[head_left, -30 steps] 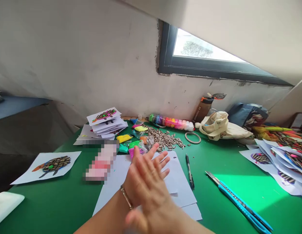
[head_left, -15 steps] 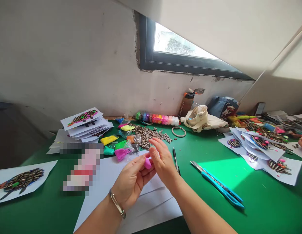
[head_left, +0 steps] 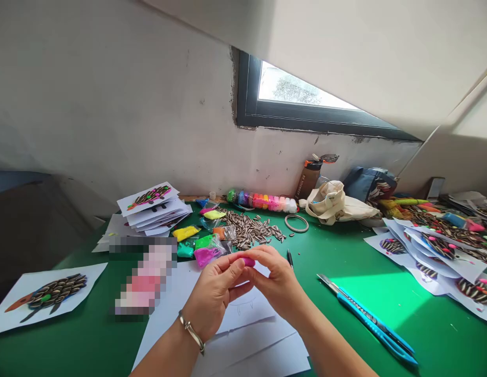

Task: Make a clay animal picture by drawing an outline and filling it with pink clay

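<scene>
Between the fingertips of both hands is a small lump of magenta modelling clay. My left hand, with a silver bangle at the wrist, grips it from the left with thumb and fingers. From the right, my right hand pinches the same lump, its fingers bent over the top. Below the hands lie white paper sheets with faint pencil lines. Just beyond them is an opened bag of magenta clay, beside bags of yellow clay and green clay.
Striped sunflower seeds are heaped behind the hands. A blue utility knife and a black pen lie to the right. Seed pictures are stacked left and right. A bottle and cloth bag stand by the wall.
My right hand has gone from flat and raised beside the clay to fingers bent and pinching it. The view has shifted, so the table sits lower and further right.
</scene>
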Available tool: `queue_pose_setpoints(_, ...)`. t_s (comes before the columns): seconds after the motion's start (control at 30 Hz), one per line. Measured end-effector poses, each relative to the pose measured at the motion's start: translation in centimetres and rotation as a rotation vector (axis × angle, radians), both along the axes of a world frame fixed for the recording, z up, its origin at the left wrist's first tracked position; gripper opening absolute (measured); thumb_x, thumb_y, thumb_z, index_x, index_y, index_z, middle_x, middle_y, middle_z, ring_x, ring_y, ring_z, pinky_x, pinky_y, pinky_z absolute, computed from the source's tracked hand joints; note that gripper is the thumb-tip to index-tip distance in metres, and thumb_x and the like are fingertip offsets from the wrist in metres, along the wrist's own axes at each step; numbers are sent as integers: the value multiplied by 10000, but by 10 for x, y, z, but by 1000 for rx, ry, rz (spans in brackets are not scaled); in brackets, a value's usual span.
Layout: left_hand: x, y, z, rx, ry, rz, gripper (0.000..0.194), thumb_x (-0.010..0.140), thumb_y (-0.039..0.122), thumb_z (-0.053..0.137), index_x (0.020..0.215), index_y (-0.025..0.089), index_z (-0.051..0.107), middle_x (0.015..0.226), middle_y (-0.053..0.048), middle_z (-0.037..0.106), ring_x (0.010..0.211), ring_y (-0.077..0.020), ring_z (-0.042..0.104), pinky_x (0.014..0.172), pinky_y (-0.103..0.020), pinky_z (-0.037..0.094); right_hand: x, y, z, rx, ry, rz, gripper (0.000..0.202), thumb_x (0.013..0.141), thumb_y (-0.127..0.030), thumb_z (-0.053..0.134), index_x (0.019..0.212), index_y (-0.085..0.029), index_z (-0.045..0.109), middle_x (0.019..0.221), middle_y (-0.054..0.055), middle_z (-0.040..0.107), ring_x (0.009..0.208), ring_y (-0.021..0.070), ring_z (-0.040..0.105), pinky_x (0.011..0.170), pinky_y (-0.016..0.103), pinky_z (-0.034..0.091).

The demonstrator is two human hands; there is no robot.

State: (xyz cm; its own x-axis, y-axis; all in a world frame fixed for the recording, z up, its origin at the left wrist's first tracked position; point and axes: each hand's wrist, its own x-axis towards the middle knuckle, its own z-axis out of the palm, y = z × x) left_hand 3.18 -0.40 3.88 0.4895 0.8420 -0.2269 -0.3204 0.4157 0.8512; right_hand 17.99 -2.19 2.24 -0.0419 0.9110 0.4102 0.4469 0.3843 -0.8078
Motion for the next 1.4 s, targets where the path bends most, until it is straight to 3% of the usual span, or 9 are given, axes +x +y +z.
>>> queue_pose_setpoints(0.17,2,1,-10,46,88,-28,333,762,385,717,1005,157,700,926,-97,711,871,-212,650,848,-370,503,10,-8,-7,-160,146,-18,305,799,-283,666,1102,-248,646,1020,47,665,942,206,592,862,375,467)
queue_pose_setpoints(0.27,3,1,-13,54,117,-33,355,771,445,690,961,145,707,911,-107,714,858,-217,657,813,-354,510,12,-10,-6,-287,262,22,288,805,-370,657,1042,-206,669,979,62,681,913,217,604,839,377,480)
queue_pose_setpoints(0.57,6,2,-14,136,225,37,304,694,406,761,785,123,697,677,-44,661,616,-153,622,614,-277,513,9,-11,-8,-314,366,51,209,826,-379,635,854,-174,669,827,49,675,781,177,589,736,314,473)
queue_pose_setpoints(0.77,6,1,-11,186,272,44,277,707,394,740,756,126,687,692,-42,662,595,-145,604,599,-278,507,12,-12,-2,-509,547,64,347,784,-395,676,1060,-197,606,819,18,664,748,146,577,694,277,461)
queue_pose_setpoints(0.9,7,-1,-9,194,281,10,292,712,408,730,734,121,680,684,-54,669,571,-144,597,579,-273,496,11,-11,-3,-457,445,47,228,822,-375,616,769,-155,643,707,14,625,649,120,515,607,251,418)
queue_pose_setpoints(1.0,7,-1,-8,222,281,3,290,697,404,741,699,123,671,637,-35,648,528,-128,570,545,-256,475,10,-10,-7,-400,396,35,249,834,-357,592,699,-151,630,645,4,586,601,111,467,558,245,382)
queue_pose_setpoints(1.1,6,1,-8,239,284,-17,283,703,402,738,698,127,672,624,-26,638,522,-124,566,537,-249,469,11,-10,-9,-394,393,26,259,831,-376,593,733,-144,650,654,13,589,599,113,472,555,248,382)
queue_pose_setpoints(1.27,4,3,-8,207,277,-40,311,740,448,703,756,138,688,704,-46,670,621,-168,634,626,-297,518,15,-9,-8,-549,506,33,430,826,-511,573,1071,-159,597,560,-25,553,525,118,503,522,247,385)
queue_pose_setpoints(1.4,5,3,-10,170,247,-6,340,719,482,715,741,143,688,687,-45,673,639,-183,654,649,-312,533,13,-8,-8,-594,521,71,358,781,-508,627,801,-151,611,556,-28,529,500,91,464,488,221,350)
